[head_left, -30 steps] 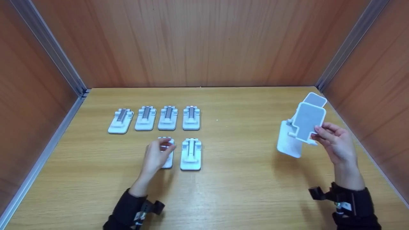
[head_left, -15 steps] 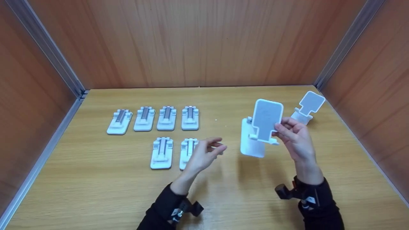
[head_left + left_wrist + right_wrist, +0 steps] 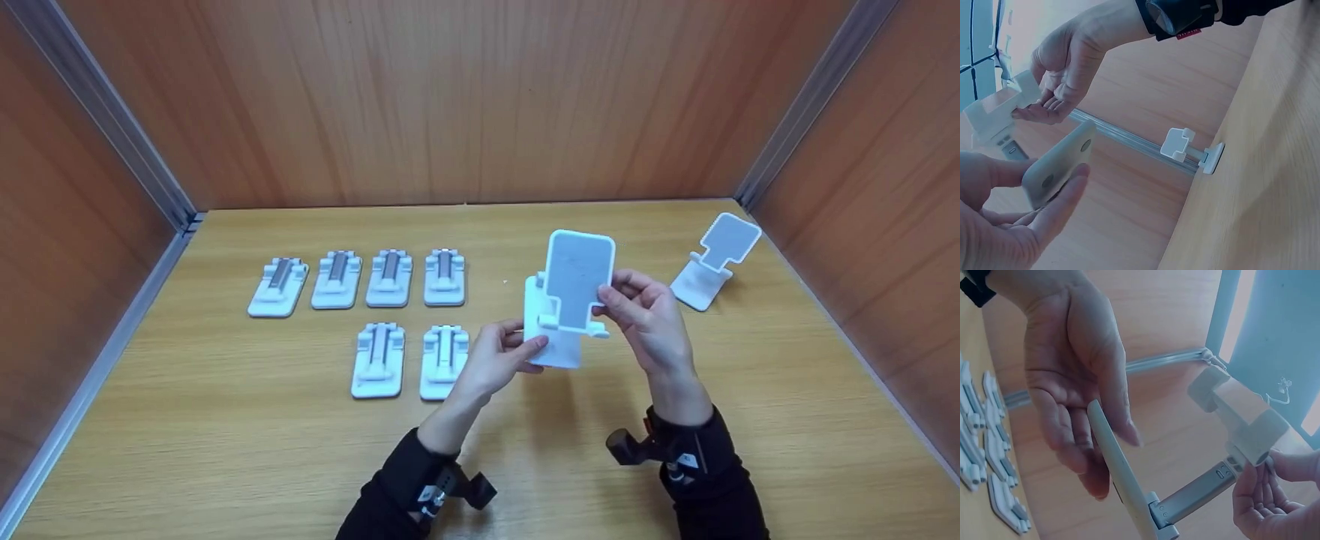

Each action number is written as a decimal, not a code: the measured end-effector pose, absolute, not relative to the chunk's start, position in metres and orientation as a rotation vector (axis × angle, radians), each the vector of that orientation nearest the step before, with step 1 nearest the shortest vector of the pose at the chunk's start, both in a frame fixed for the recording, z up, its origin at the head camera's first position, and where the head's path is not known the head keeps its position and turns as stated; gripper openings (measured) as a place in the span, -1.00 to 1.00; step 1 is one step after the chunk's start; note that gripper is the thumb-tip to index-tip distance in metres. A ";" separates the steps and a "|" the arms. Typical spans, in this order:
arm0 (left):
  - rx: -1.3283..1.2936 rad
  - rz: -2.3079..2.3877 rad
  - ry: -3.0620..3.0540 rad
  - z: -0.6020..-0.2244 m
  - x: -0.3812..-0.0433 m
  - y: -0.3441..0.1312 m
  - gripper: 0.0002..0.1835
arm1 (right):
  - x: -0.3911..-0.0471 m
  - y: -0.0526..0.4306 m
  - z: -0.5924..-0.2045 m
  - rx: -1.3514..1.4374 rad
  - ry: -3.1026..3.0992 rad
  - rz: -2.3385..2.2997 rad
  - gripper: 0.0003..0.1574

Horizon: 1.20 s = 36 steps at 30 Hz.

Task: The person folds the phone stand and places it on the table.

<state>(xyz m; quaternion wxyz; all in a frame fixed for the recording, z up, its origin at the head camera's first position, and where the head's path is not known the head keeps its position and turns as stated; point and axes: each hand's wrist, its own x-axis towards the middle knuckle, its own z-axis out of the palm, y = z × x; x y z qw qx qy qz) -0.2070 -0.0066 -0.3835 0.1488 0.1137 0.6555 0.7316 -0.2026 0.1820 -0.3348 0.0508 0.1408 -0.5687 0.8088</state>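
A white folding phone stand [image 3: 579, 274], opened out, is held up over the middle right of the table. My right hand [image 3: 651, 326] pinches the side edge of its upper plate between thumb and fingers. My left hand [image 3: 496, 360] has the lower left of its base [image 3: 559, 351] between thumb and fingers. The left wrist view shows two round pads on the underside of that base [image 3: 1064, 163]. In the right wrist view a grey metal arm [image 3: 1196, 495] joins base and plate, with my left hand [image 3: 1075, 377] around the base's edge.
Several folded white phone stands [image 3: 379, 360] lie in two rows on the left half of the wooden table [image 3: 225, 450]. Another opened phone stand [image 3: 701, 281] stands at the back right near the side wall [image 3: 870, 187]. A wooden panel [image 3: 465, 97] closes the back.
My right hand has carried the opened phone stand leftward from the table's right side. My left hand has left the folded stands, moved right and taken hold of the base.
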 end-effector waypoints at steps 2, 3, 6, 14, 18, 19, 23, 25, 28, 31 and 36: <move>0.313 2.138 1.870 -0.384 -0.207 -0.007 -0.65 | -0.204 0.178 -0.335 0.436 -1.733 2.457 -0.76; 0.314 2.154 1.866 -0.384 -0.207 -0.008 -0.65 | -0.204 0.176 -0.335 0.444 -1.734 2.455 -0.77; 0.302 2.182 1.858 -0.384 -0.208 -0.009 -0.66 | -0.206 0.173 -0.336 0.466 -1.762 2.436 -0.77; 0.228 2.176 1.871 -0.388 -0.211 -0.008 -0.65 | -0.206 0.172 -0.336 0.361 -1.973 2.301 -0.61; 0.217 2.168 1.874 -0.391 -0.211 -0.006 -0.67 | -0.206 0.173 -0.336 0.392 -2.114 2.224 -0.47; 0.214 2.167 1.874 -0.391 -0.211 -0.006 -0.68 | -0.206 0.173 -0.337 0.405 -2.141 2.209 -0.45; 0.196 2.166 1.871 -0.394 -0.210 -0.004 -0.67 | -0.208 0.174 -0.339 0.423 -2.191 2.164 -0.41; 0.185 2.169 1.864 -0.394 -0.210 -0.003 -0.68 | -0.209 0.174 -0.340 0.417 -2.199 2.150 -0.41; 0.171 2.166 1.862 -0.396 -0.210 -0.003 -0.68 | -0.211 0.174 -0.342 0.414 -2.223 2.117 -0.40; 0.156 2.159 1.871 -0.397 -0.211 -0.003 -0.68 | -0.214 0.174 -0.344 0.425 -2.245 2.073 -0.42; 0.152 2.188 1.854 -0.399 -0.211 -0.003 -0.66 | -0.218 0.172 -0.349 0.445 -2.230 2.012 -0.47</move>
